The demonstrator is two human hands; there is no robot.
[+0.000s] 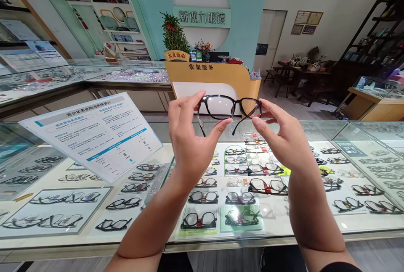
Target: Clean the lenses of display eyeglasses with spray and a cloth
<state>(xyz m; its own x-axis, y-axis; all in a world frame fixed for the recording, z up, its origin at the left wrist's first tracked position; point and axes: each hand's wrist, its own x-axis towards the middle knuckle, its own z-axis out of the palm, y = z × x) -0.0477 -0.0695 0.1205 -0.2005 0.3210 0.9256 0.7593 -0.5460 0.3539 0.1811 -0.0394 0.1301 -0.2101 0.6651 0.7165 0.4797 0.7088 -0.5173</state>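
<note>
A pair of black-framed eyeglasses (237,103) is held up in the air above the glass display counter, between both hands. My left hand (192,133) grips the left end of the frame, index finger on top and thumb below the lens. At the other end, my right hand (282,133) pinches the rim and hinge with thumb and fingers. The temples hang down behind the lenses, one slanting inward under the bridge. Beneath the hands, rows of eyeglasses (199,220) lie inside the counter under the glass.
A printed sheet (104,137) stands on the counter at the left. Beyond the glass counter (189,246) is a yellow cashier desk (217,73) with a potted plant (173,32). More display cases (132,75) line the left, and a wooden table (295,70) stands at the back right.
</note>
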